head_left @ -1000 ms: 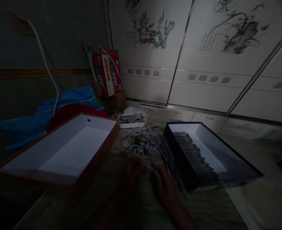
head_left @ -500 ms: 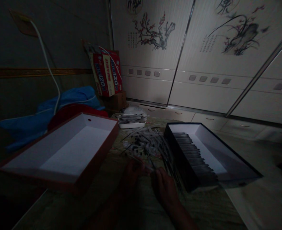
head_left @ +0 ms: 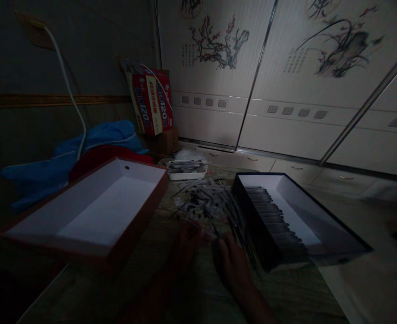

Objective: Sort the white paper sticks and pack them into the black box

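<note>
In the dim light my left hand (head_left: 186, 243) is closed around a thin clear pen barrel (head_left: 203, 229), which slants down to the right. My right hand (head_left: 229, 257) pinches its other end, fingers curled; the exact grip is too dark to make out. Just beyond both hands lies a loose pile of pen parts (head_left: 201, 198), with clear tubes, small black pieces and thin dark refills. Several long dark refills (head_left: 241, 229) lie between the pile and the black box (head_left: 259, 225). Inside that box, finished-looking pens (head_left: 269, 216) rest side by side in a row.
A red box (head_left: 134, 225) with a white, bare inside stands at left. Behind the pile is a white tray (head_left: 187, 175) of slim sticks, with a plastic bag (head_left: 190, 155) beyond. Blue cloth (head_left: 100, 137) and a red carton (head_left: 153, 103) are farther back, before sliding cabinet doors (head_left: 212, 121).
The view has shifted very slightly. Both hands stay almost in the same place with the pen barrel between them.
</note>
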`<state>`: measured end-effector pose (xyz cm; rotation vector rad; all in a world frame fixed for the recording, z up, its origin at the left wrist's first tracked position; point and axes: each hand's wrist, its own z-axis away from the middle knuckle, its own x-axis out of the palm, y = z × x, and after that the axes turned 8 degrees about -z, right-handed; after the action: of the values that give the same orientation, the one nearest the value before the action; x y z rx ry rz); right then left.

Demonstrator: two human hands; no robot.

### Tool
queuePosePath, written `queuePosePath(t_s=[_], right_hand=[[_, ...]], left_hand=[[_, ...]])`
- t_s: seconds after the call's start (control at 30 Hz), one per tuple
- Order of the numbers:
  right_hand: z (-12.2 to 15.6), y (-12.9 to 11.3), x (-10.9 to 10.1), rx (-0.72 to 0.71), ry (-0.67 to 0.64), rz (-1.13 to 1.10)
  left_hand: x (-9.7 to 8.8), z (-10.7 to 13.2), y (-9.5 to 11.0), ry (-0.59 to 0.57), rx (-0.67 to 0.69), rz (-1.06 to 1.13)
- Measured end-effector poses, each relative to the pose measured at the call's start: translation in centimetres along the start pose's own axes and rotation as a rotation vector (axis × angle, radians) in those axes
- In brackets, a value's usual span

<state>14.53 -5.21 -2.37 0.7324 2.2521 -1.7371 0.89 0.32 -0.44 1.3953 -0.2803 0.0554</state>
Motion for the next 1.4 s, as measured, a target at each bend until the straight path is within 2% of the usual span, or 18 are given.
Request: queuePosePath(t_s=[0.27,0.47,0.7,0.87,1.03,1.17,1.27,1.4], right_hand=[[0.2,0.5,0.3,0.011,-0.029,-0.09],[0.1,-0.2,0.0,0.035,-0.046,-0.092],[0.3,-0.2,0.0,-0.01,0.006,-0.128],[0.3,-0.2,-0.1,0.015,-0.008,-0.162],[0.1,-0.9,-0.5,0.014,-0.028,-0.153],[0.3,-1.3,-0.4,-0.062,-0.098,-0.141],[0.4,-0.7,-0.2,-0.1,-0.045,-0.103],[0.1,0.4,-0.5,-0.011,0.152,-0.013]], left_hand=[[-0.1,-0.2,-0.3,-0.036,0.012,0.048],[-0.2,-0.2,-0.3,0.017,-0.004,0.022],[-0.3,0.2,0.2,-0.109,0.037,-0.007],[-0.5,0.0,0.1,-0.122,0.071,-0.021],[-0.3,0.3,0.2,-0.133,0.118,-0.111],[0.1,0.7,-0.3,-0.136,0.176,-0.262],[0.0,0.6,-0.7,-0.085,0.162,-0.282],[-1.0,-0.1,0.0,0.142,0.254,-0.475]])
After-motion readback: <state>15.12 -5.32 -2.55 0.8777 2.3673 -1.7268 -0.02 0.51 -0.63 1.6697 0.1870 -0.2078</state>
